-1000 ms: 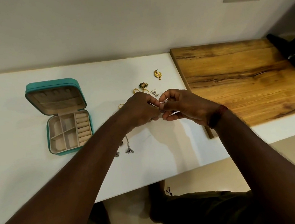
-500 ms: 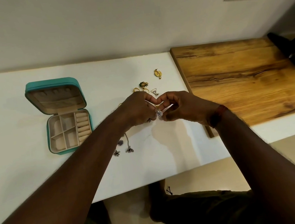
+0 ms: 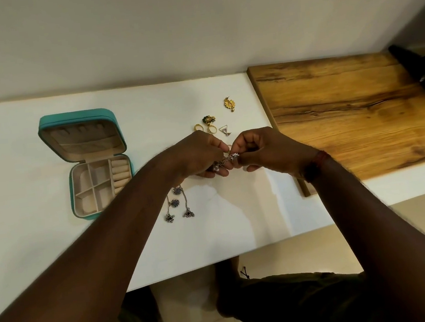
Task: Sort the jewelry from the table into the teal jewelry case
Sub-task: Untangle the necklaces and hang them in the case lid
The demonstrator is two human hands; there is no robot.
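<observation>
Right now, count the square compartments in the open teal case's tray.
4, in a two-by-two grid left of the ring rolls: far-left, far-right, near-left, near-right. None looks hidden.

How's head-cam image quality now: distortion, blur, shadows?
Head view: wide-angle distortion bows the white table at its edges, with soft shadows on it; the silver piece pinched between left hand and right hand is tiny, slightly soft; teal jewelry case evenly lit, no glare.

Matt white table (image 3: 42,248), grained glossy wooden board (image 3: 348,117), shiny metal jewelry (image 3: 229,103).
</observation>
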